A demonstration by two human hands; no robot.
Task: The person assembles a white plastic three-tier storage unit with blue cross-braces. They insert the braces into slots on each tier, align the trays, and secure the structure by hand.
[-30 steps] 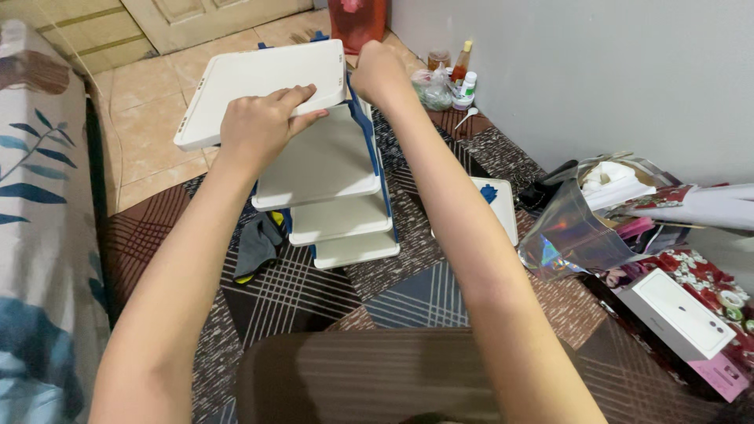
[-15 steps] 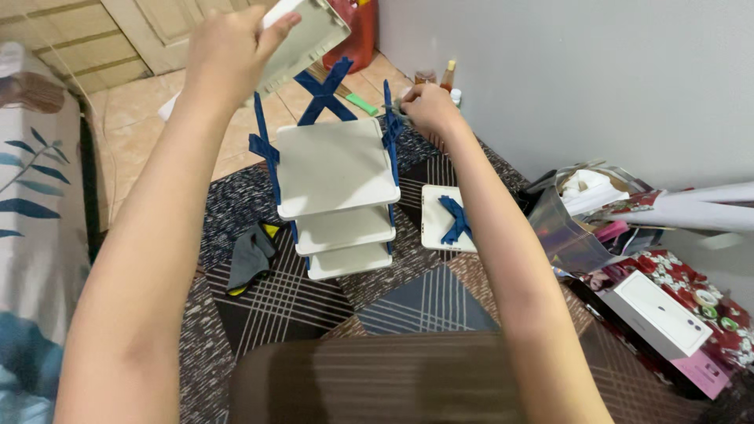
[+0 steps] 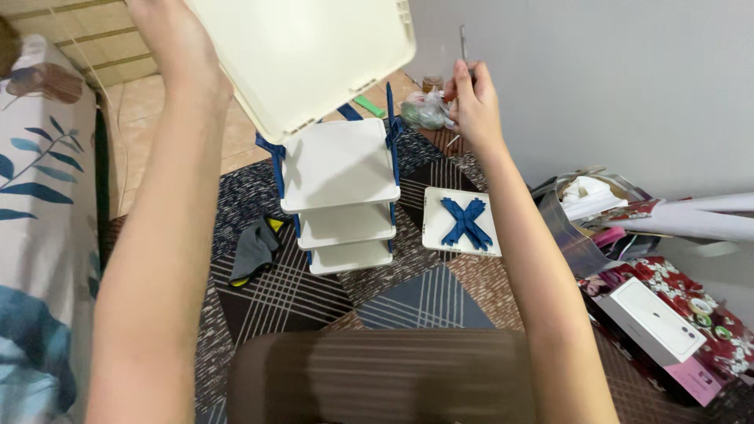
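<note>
Two hands are raised above a patterned mat (image 3: 314, 302). My left hand (image 3: 177, 47) grips a cream plastic tray (image 3: 302, 51) at its left edge and holds it tilted, underside toward the camera; the fingers and the tray's upper part are cut off by the top of the frame, so the exact grip is not visible. Below the tray stands a shelf rack (image 3: 342, 196) of three cream trays joined by blue posts (image 3: 390, 126); the raised tray hides the tops of the rear posts. My right hand (image 3: 471, 98) is pinched around a thin upright tool (image 3: 463, 47) near the wall; its lower end is hidden by the fingers, and its kind cannot be told. Just beyond that hand lies a crumpled plastic bag (image 3: 424, 111), contents unclear. Right of the rack, a separate cream tray (image 3: 440, 228) lies flat, bearing blue crossed braces (image 3: 465, 222). A grey cloth (image 3: 253, 251) lies left of the rack. A white box (image 3: 656, 320) sits at the right among clutter.
</note>
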